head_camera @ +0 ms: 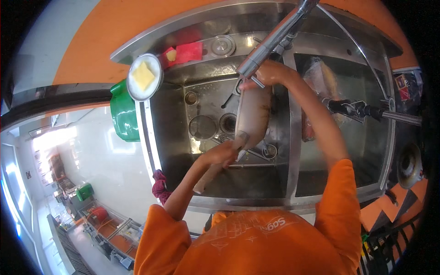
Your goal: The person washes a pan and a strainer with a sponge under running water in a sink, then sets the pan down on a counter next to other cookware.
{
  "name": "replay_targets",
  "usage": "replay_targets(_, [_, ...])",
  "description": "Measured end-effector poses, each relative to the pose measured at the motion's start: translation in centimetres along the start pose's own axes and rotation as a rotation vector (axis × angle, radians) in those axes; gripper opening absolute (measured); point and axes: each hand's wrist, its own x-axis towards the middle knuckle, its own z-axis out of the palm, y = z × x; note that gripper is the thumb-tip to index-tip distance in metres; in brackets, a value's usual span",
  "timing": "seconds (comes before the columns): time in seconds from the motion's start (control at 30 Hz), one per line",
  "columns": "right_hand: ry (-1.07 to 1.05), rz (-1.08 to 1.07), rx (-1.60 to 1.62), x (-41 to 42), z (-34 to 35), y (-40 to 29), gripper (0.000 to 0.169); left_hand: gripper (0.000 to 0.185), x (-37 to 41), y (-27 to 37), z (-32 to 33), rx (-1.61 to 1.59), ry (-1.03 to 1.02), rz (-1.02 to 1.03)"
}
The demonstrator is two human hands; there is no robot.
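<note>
My left hand (223, 153) is closed around the long handle (207, 182) of a metal pan (255, 115). The pan is tipped on its side over the left basin of a stainless steel sink (220, 187), and its wall is blurred. At the pan's far end, my right hand (273, 74) grips the rim, partly hidden behind the chrome faucet (264, 48). Beneath, on the basin floor, lie a round metal dish (202, 127), a small cup (191, 98), a dark-ended utensil (227, 100) and another small round metal piece (270, 151).
A yellow sponge (143, 76) sits in a soapy bowl (132, 84) at the left corner. The back ledge holds red cloths (189, 52) and a metal lid (222, 46). Water and plastic-wrapped food (321, 80) fill the right basin. A hose sprayer (357, 110) crosses its edge.
</note>
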Motion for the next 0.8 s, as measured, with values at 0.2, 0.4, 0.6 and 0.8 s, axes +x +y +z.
replay_targets(0.2, [0.037, 0.041, -0.018, -0.3, 0.5, 1.6, 0.050, 0.015, 0.3, 1.1, -0.2, 0.049, 0.043, -0.090])
replay_targets(0.4, [0.170, -0.096, -0.103, -0.4, 1.5, 2.1, 0.047, 0.013, 0.2, 1.7, -0.4, 0.075, 0.057, -0.075])
replay_targets(0.6, [0.303, -0.201, -0.140, -0.5, 2.6, 2.9, 0.033, 0.012, 0.8, 0.8, -1.2, 0.112, -0.038, -0.020])
replay_targets(0.8, [0.252, -0.136, -0.021, -0.5, 2.2, 3.2, 0.027, 0.011, 1.0, 0.8, -1.2, 0.091, -0.032, -0.054])
